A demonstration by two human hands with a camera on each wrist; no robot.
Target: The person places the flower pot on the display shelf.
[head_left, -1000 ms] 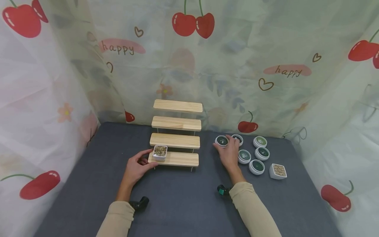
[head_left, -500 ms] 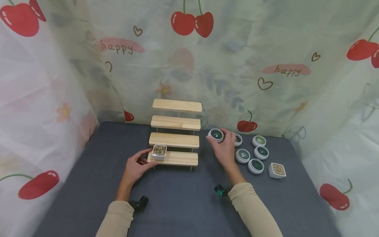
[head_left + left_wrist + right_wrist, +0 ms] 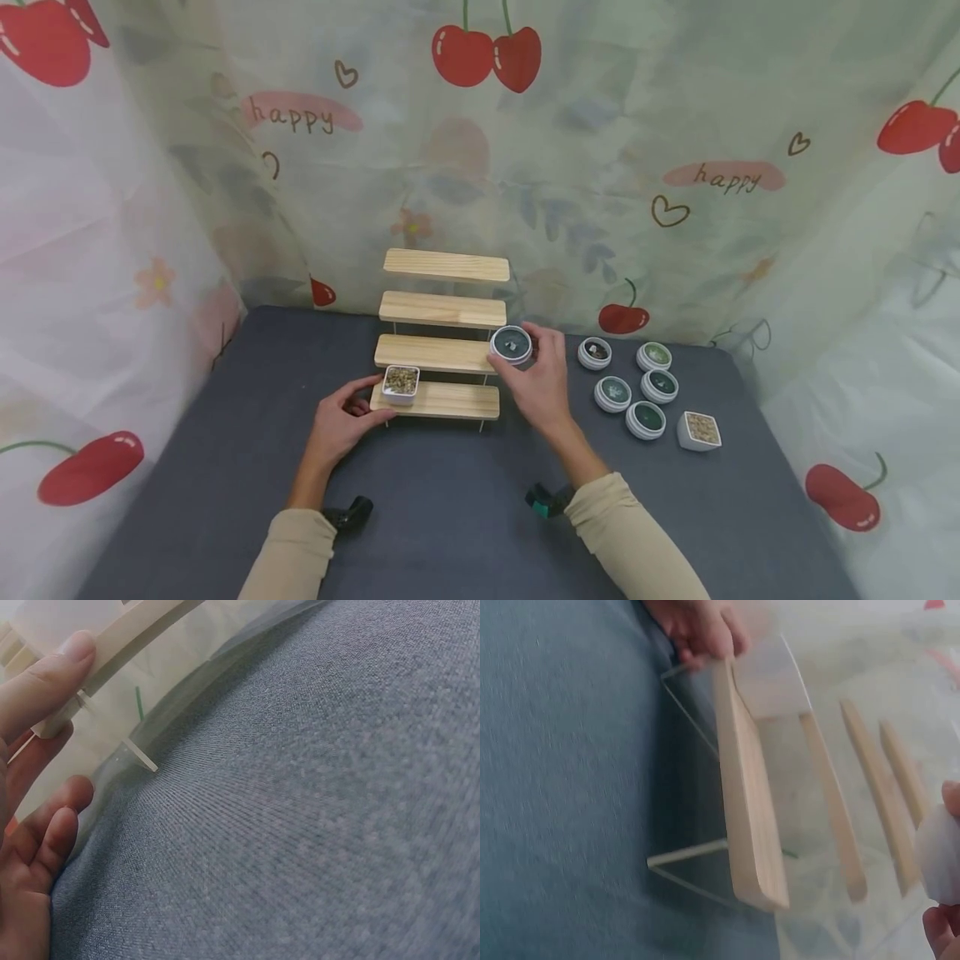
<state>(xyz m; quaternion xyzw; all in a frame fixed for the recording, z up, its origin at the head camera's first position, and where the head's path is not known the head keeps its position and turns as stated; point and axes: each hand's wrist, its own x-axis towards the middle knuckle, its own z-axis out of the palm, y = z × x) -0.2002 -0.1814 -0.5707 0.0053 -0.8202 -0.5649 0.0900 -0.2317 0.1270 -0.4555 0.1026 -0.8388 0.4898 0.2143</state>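
My left hand (image 3: 339,427) pinches the left end of the lowest board of a four-step wooden display stand (image 3: 457,401). In the left wrist view its thumb (image 3: 45,686) lies along the board's edge. A square white pot of brownish grains (image 3: 401,381) sits on that board, next to the fingers. My right hand (image 3: 542,379) holds a small round white jar (image 3: 512,343) with a dark green top, in front of the right end of the second board from the bottom. In the right wrist view the jar (image 3: 939,855) appears blurred at the right edge.
Several similar round jars (image 3: 612,394) stand on the dark grey cloth (image 3: 450,517) to the right. Beside them is another square white pot (image 3: 699,431) with pale grains. A cherry-print curtain (image 3: 585,133) closes off the back and sides.
My right hand has lifted the round jar from the group and carried it left to the stand. My left hand keeps its grip on the lowest board.
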